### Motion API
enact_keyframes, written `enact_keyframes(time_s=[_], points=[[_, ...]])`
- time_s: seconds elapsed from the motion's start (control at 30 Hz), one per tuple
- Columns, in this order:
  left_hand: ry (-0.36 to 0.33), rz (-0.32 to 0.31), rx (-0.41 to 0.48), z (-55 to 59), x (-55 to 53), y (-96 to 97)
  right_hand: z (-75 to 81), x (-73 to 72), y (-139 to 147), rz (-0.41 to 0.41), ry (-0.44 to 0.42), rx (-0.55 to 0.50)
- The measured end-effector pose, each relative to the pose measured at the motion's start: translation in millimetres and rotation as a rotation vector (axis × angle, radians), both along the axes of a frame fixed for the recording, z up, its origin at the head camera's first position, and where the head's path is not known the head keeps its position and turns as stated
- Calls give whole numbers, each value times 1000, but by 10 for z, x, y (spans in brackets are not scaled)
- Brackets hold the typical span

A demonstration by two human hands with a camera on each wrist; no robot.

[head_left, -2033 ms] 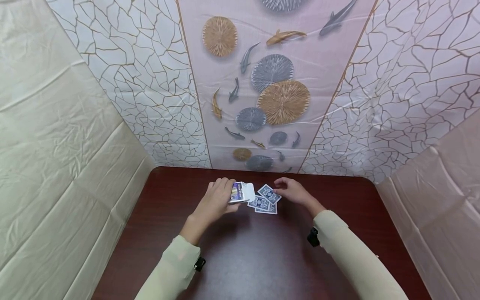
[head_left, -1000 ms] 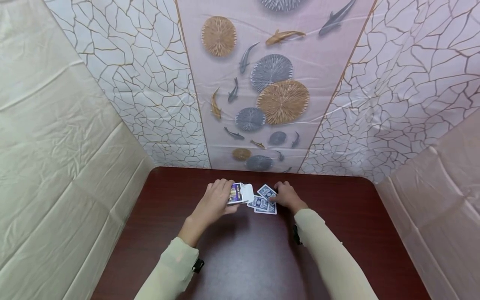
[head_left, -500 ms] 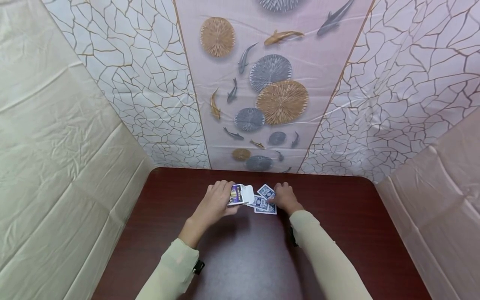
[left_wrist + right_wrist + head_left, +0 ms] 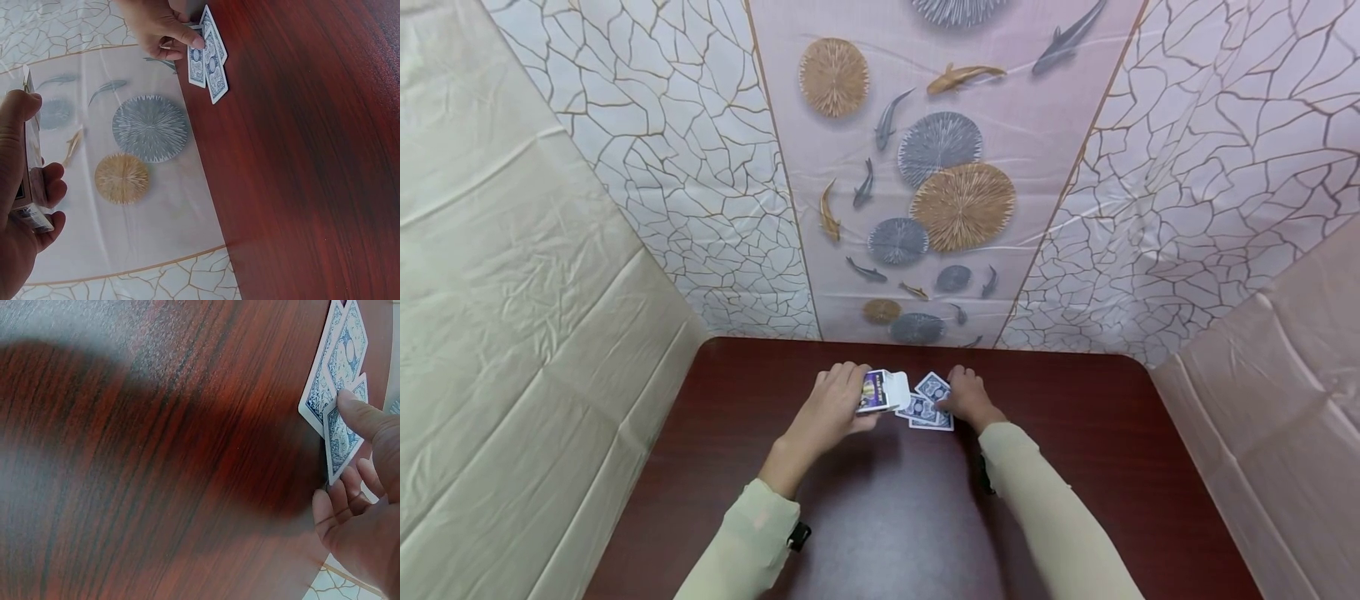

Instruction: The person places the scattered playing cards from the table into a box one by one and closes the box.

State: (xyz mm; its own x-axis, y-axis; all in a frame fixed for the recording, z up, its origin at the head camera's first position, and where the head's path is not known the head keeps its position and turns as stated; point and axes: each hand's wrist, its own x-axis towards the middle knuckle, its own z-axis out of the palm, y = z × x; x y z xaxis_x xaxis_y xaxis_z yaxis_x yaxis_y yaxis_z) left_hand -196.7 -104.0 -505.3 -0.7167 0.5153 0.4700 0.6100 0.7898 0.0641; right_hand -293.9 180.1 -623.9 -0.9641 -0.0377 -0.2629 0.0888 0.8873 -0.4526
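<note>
The left hand (image 4: 833, 400) grips a printed card box (image 4: 873, 390), raised above the table (image 4: 895, 517), its lifted white flap (image 4: 897, 390) towards the cards. The right hand (image 4: 972, 397) pinches the top card (image 4: 342, 445), thumb on its face, fingers curled by its edge; two other cards (image 4: 350, 350) lie partly under it, near the table's far edge. To lift it cleanly, a light thumb seems best, so the others don't drag. The table is glossy, dark red wood-grain with rounded far corners; patterned cloth (image 4: 808, 133) hangs behind, plain beige cloth (image 4: 617, 333) on both sides.
</note>
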Motion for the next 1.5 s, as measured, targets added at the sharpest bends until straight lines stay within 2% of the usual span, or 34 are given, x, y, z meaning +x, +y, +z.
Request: enact_keyframes(time_s=[0.17, 0.3, 0.6, 0.8, 1.0, 1.23, 1.5], points=[[-6, -1, 1, 4, -3, 6, -10, -4, 2, -21, -4, -33], [-18, 2, -5, 12, 0, 8, -7, 6, 14, -37, -17, -107], [-45, 11, -8, 12, -1, 7, 6, 72, 87, 8, -22, -206], [-32, 15, -9, 13, 5, 6, 58, 117, 129, 17, 6, -282], [-29, 11, 2, 29, 3, 10, 112, 123, 176, 27, 60, -299], [-16, 2, -3, 25, -25, 19, 199, 125, 220, -7, 37, -367], [-17, -17, -7, 16, -52, 62, 292, 155, 284, -5, 34, -465]])
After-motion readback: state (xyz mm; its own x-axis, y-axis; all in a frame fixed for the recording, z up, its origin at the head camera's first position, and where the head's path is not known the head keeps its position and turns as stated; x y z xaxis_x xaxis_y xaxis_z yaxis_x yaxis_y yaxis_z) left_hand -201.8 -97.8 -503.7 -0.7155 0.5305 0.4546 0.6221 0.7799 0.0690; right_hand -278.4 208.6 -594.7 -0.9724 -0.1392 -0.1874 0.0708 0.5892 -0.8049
